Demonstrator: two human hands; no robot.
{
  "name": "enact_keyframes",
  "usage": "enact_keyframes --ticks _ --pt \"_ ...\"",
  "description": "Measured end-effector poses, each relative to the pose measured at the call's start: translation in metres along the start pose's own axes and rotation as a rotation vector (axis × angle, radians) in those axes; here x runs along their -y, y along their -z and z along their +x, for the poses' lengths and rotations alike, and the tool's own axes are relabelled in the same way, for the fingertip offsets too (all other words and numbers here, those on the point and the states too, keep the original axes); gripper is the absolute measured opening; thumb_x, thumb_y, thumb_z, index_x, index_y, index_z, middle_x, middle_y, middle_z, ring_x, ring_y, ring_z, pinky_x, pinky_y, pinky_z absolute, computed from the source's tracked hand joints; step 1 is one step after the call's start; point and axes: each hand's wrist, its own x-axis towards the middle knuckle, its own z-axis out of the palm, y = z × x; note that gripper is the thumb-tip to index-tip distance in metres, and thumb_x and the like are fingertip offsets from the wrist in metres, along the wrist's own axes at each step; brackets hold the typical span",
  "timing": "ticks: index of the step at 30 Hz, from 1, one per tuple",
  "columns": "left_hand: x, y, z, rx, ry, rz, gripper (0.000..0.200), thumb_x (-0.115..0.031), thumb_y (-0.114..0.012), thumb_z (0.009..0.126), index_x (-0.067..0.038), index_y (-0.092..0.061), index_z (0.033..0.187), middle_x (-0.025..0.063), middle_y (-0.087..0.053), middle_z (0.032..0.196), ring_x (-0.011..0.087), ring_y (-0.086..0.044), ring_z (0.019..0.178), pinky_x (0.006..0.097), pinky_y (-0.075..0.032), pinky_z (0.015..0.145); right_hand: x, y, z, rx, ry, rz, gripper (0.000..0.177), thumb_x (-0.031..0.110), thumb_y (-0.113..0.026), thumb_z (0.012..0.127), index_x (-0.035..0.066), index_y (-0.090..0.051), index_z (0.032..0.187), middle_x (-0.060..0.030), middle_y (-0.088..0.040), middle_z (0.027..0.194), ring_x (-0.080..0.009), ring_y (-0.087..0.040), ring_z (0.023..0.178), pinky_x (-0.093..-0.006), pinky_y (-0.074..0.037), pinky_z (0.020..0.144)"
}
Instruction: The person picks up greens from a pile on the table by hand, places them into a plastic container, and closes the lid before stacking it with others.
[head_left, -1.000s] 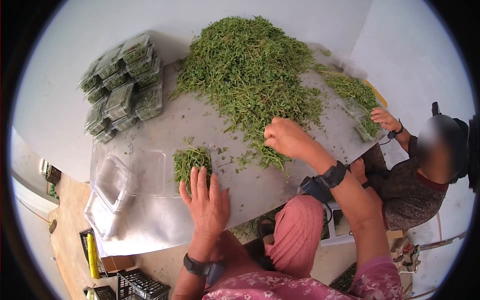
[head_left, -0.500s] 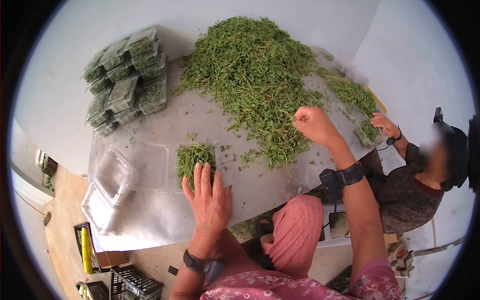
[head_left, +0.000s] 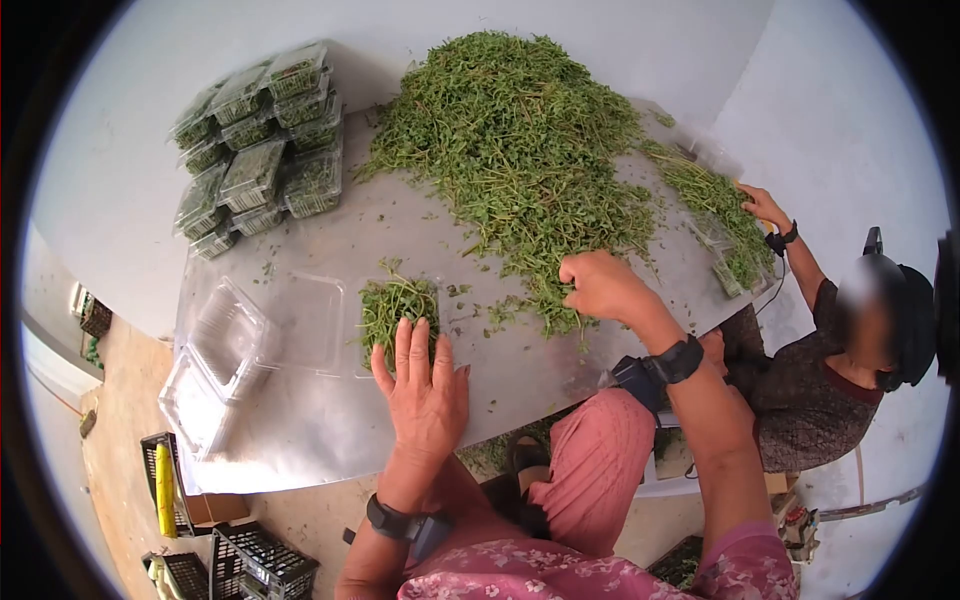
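My left hand (head_left: 422, 385) lies with its fingers stretched over leafy green stems (head_left: 392, 308) that fill one half of an opened clear plastic clamshell box. The bare lid half (head_left: 308, 322) of that box lies flat to the left. At the lower edge of a big heap of leafy greens (head_left: 510, 150), my right hand (head_left: 610, 288) has its fingers curled and pinched on a few sprigs; the fingertips are partly hidden among the stems.
Stacked filled clamshell boxes (head_left: 255, 175) stand at the back left of the metal table (head_left: 400, 230). Nested unfilled boxes (head_left: 225, 350) lie at the left edge. A co-worker (head_left: 820, 400) at the right reaches into another pile of greens (head_left: 715, 205). Black crates (head_left: 262, 562) are on the floor.
My right hand has moved down and slightly left to the lower edge of the heap. My left hand stays over the box. The co-worker's hand has moved farther up their pile.
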Motion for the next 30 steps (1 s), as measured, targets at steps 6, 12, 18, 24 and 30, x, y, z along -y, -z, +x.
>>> enact_keyframes --ticks 6,12,18,24,30 --pt "0.002 -0.001 -0.001 0.001 -0.005 -0.006 0.046 -0.015 -0.069 0.080 0.000 -0.056 0.122 0.0215 -0.043 0.142 0.0391 -0.031 0.140 0.0590 -0.010 0.114 0.011 -0.012 -0.001 0.022 -0.129 -0.001 0.017 0.009 -0.072 0.071 0.003 -0.061 0.083 -0.0175 -0.058 0.098 -0.0361 -0.058 0.098 -0.0441 -0.046 0.078" --pt "0.002 -0.001 -0.001 -0.015 -0.014 -0.012 0.047 -0.015 -0.069 0.079 0.000 -0.056 0.122 0.0214 -0.043 0.142 0.0392 -0.032 0.140 0.0591 -0.010 0.113 -0.013 0.007 -0.003 -0.184 -0.031 0.090 0.011 0.004 -0.069 0.074 0.002 -0.058 0.077 -0.0113 -0.058 0.084 -0.0267 -0.059 0.080 -0.0376 -0.047 0.070" --pt "0.000 0.000 -0.001 -0.014 -0.011 -0.017 0.048 -0.015 -0.069 0.079 0.000 -0.056 0.122 0.0209 -0.043 0.141 0.0391 -0.033 0.139 0.0590 -0.011 0.113 -0.030 0.015 -0.007 -0.198 -0.149 0.370 0.010 0.008 -0.068 0.073 0.002 -0.061 0.073 -0.0101 -0.063 0.067 -0.0196 -0.058 0.058 -0.0358 -0.046 0.055" --pt "0.000 0.002 -0.001 -0.019 -0.011 -0.018 0.048 -0.017 -0.068 0.080 0.000 -0.056 0.123 0.0206 -0.044 0.140 0.0391 -0.033 0.138 0.0590 -0.011 0.113 -0.034 0.013 -0.009 -0.226 -0.177 0.436 0.007 0.008 -0.067 0.073 0.003 -0.061 0.073 -0.0106 -0.063 0.066 -0.0222 -0.059 0.060 -0.0363 -0.047 0.057" --pt "0.000 0.001 0.000 -0.013 -0.010 -0.011 0.047 -0.017 -0.068 0.080 0.000 -0.056 0.122 0.0205 -0.044 0.141 0.0390 -0.033 0.139 0.0588 -0.011 0.113 -0.023 0.007 -0.001 -0.315 -0.116 0.385 0.012 0.008 -0.065 0.074 0.002 -0.055 0.069 -0.0126 -0.058 0.062 -0.0270 -0.055 0.055 -0.0395 -0.045 0.055"
